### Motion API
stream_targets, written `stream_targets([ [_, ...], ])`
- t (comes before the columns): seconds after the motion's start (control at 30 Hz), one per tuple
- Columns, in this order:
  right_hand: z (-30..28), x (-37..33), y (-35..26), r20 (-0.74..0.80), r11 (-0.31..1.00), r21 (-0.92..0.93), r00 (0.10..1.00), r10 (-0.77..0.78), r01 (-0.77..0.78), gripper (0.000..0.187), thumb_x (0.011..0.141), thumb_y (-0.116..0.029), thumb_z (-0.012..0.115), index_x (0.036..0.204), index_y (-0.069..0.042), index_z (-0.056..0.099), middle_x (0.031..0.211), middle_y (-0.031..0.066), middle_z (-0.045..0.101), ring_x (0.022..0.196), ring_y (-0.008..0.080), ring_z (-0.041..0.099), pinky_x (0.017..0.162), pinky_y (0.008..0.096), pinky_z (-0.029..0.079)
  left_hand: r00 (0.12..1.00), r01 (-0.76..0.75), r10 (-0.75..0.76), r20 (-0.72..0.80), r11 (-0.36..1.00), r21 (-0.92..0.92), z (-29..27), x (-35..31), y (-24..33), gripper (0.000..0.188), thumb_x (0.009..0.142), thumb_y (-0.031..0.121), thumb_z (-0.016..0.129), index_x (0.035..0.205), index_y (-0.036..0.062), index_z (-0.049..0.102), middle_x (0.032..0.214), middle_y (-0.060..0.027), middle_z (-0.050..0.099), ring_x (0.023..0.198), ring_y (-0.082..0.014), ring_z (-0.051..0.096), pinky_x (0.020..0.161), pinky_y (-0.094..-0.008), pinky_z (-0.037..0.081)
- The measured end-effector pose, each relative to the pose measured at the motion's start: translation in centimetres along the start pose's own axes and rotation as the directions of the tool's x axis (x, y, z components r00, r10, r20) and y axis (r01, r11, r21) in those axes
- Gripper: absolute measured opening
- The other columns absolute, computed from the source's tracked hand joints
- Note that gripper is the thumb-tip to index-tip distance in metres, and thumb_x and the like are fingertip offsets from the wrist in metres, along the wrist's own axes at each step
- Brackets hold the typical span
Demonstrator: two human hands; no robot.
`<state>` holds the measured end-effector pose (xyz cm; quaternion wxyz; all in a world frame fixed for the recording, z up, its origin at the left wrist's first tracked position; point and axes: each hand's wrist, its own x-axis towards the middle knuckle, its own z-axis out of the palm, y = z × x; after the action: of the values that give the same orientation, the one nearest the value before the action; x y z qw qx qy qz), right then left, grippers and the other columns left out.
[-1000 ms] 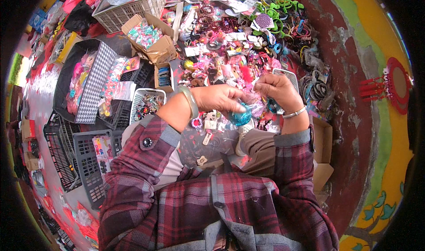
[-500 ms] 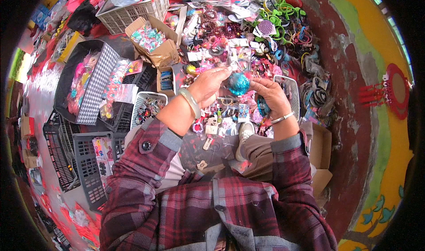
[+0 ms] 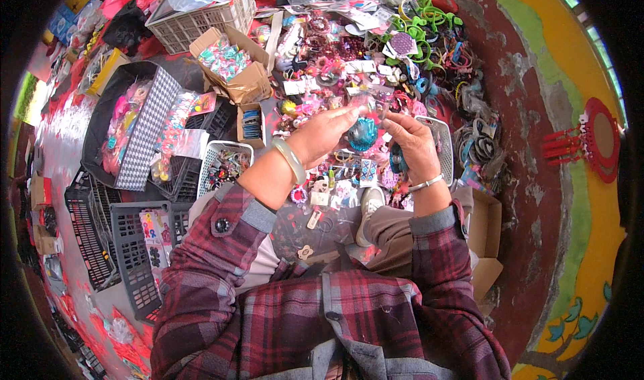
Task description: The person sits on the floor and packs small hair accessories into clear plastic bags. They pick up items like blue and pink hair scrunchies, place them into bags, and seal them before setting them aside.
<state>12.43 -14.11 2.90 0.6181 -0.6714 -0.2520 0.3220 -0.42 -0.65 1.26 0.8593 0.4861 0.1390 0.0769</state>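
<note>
A shiny turquoise sequined ornament (image 3: 362, 134) hangs between my hands, seemingly inside a clear plastic bag (image 3: 370, 103). My left hand (image 3: 323, 133) pinches the bag's upper left side between thumb and fingers. On the other side my right hand (image 3: 412, 144) is closed, its thumb and fingertips pinching the bag's edge. A dark teal round thing (image 3: 398, 158) shows beside the right palm; whether it is held there I cannot tell. Beneath both hands spreads a dense heap of hair accessories (image 3: 329, 78), mostly pink, red and white.
White baskets (image 3: 225, 153) flank the heap. At the left stand a cardboard box of small packets (image 3: 249, 88), a houndstooth-patterned box (image 3: 149, 128) and dark plastic crates (image 3: 134, 259). Green headbands (image 3: 429, 21) lie at the far right. My shoe (image 3: 370, 212) touches the heap's near edge.
My right fingertips have moved up from beside the turquoise ornament to the bag's upper edge. The ornament has barely shifted; the clear plastic above it looks pulled between both hands.
</note>
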Motion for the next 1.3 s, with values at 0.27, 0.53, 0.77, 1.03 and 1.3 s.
stream_targets([
  [0.27,-0.9,0.6,1.6,-0.030,0.990,0.019,0.990,-0.141,0.142,0.013,0.082,-0.012,0.060,0.088,-0.001,0.062,0.073,0.0006,0.061,0.056,0.0051,0.048,0.053,0.0176,0.039,0.998,-0.025,0.024,0.052,1.000,0.005,0.0,0.4,-0.4,0.037,0.094,0.025,0.038,0.120,0.0008,0.048,0.120,-0.0089,0.051,0.105,-0.0161,0.052,0.088,-0.0327,0.044],
  [0.53,-1.5,-0.2,0.0,0.129,0.930,0.362,0.991,0.023,-0.069,0.007,0.084,-0.011,0.058,0.087,-0.005,0.059,0.068,-0.0021,0.055,0.056,0.0067,0.049,0.051,0.0185,0.039,0.996,0.007,0.013,0.090,0.974,-0.226,0.1,0.0,0.9,0.036,0.093,0.023,0.041,0.117,-0.0016,0.049,0.113,-0.0087,0.054,0.102,-0.0166,0.054,0.087,-0.0313,0.044],
  [0.77,-1.3,-0.2,0.1,0.094,0.983,0.137,0.986,-0.135,0.122,0.006,0.085,-0.007,0.056,0.087,-0.003,0.060,0.077,-0.0018,0.058,0.069,0.0049,0.051,0.063,0.0175,0.040,0.986,-0.011,0.032,0.165,0.992,-0.124,0.1,0.5,0.8,0.033,0.087,0.017,0.054,0.115,-0.0008,0.051,0.106,-0.0061,0.059,0.095,-0.0121,0.057,0.084,-0.0218,0.043],
  [1.03,-1.3,-0.4,0.1,0.077,0.985,0.073,0.983,-0.164,0.159,0.006,0.084,-0.004,0.056,0.086,-0.001,0.060,0.080,-0.0016,0.059,0.074,0.0055,0.051,0.068,0.0177,0.040,0.978,-0.207,0.202,0.051,0.968,0.140,-0.6,0.8,0.6,0.029,0.089,0.022,0.052,0.106,-0.0007,0.058,0.101,-0.0068,0.062,0.091,-0.0105,0.058,0.080,-0.0212,0.045],
  [1.3,-1.4,-0.4,0.3,0.094,0.990,0.063,0.987,-0.133,0.128,0.006,0.082,-0.005,0.059,0.086,-0.002,0.062,0.077,-0.0043,0.057,0.070,0.0029,0.047,0.063,0.0165,0.038,0.999,0.017,-0.011,-0.041,0.988,0.152,-0.7,-0.2,2.4,0.028,0.088,0.022,0.053,0.106,0.0015,0.058,0.101,-0.0065,0.062,0.082,-0.0070,0.058,0.060,-0.0178,0.047],
])
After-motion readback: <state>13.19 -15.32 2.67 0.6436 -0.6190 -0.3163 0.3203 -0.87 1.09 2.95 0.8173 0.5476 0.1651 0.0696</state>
